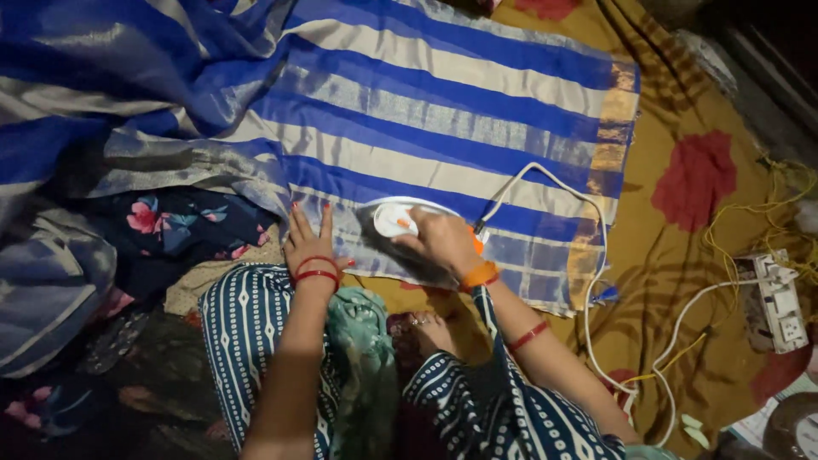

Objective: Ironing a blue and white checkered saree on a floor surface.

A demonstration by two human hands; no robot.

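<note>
Right hand (441, 243) closed round handle of white electric iron (400, 220), sole flat on blue-and-silver striped cloth (443, 111) near its front edge. Left hand (308, 243) open, fingers spread, palm pressing cloth flat just beside iron. Cloth lies spread over mustard floral bedsheet (682, 255); it looks thin, soft, slippery (likely to creep unless pinned). Iron looks rigid, fairly heavy; best taken by top handle only. White cord (588, 281) loops right toward power strip (775, 298).

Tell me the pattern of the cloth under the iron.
Blue and silver-grey stripes with a gold border, on the cloth in the head view.
</note>
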